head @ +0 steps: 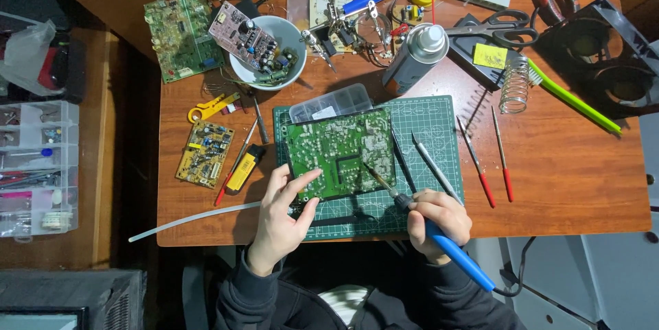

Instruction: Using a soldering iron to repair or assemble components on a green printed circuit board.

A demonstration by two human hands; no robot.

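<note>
**Iron tip on the green board**

The green board [340, 154] lies solder side up on the cutting mat [439, 114], near the front middle of the bench [563, 186]. The left hand [285, 210] steadies it at the lower left corner, fingers loosely spread, the forefinger lying on the board's edge. The right hand [439, 219] is closed around the blue soldering iron [429, 227], whose tip touches the board near its lower right part.

Two grey probes [425, 165] lie on the mat just right of the board, and two red-handled files [489, 165] lie farther right on the bare wood. A clear box [331, 101] sits behind the board. A yellow board [205, 154] and a yellow lighter [246, 167] lie to the left. At the back stand a spray can [415, 57] and a white bowl [266, 52] holding a pink board.
</note>
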